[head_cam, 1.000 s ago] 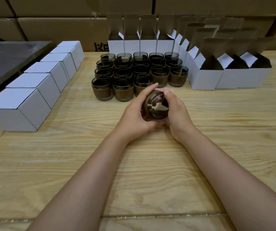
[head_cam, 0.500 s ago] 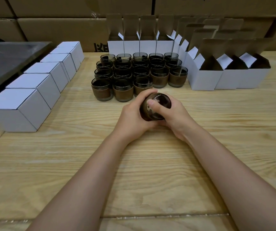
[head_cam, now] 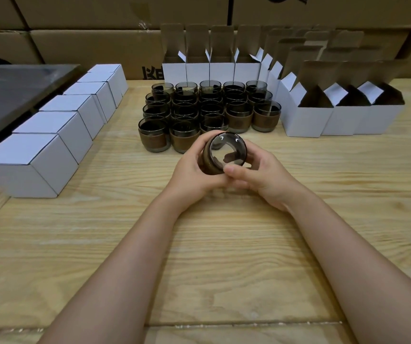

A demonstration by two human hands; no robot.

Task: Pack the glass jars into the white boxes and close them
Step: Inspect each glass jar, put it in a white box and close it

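A smoky glass jar point(head_cam: 226, 151) with a brown band is tipped so its mouth faces me, just above the table's middle. My left hand point(head_cam: 194, 170) curls around its left side and my right hand point(head_cam: 256, 175) holds its right side, thumb at the rim. Behind it stands a block of several matching jars point(head_cam: 204, 112). Open white boxes point(head_cam: 306, 117) with raised flaps wait at the back and right. A row of closed white boxes point(head_cam: 40, 160) runs along the left.
The wooden table point(head_cam: 199, 269) stretches toward me under my forearms. A dark metal surface point(head_cam: 8, 93) sits at the far left. Brown cardboard cartons point(head_cam: 100, 33) form a wall behind everything.
The jar has been turned in my hands so its open mouth now faces me more fully. My right fingers have slid off its front to its side.
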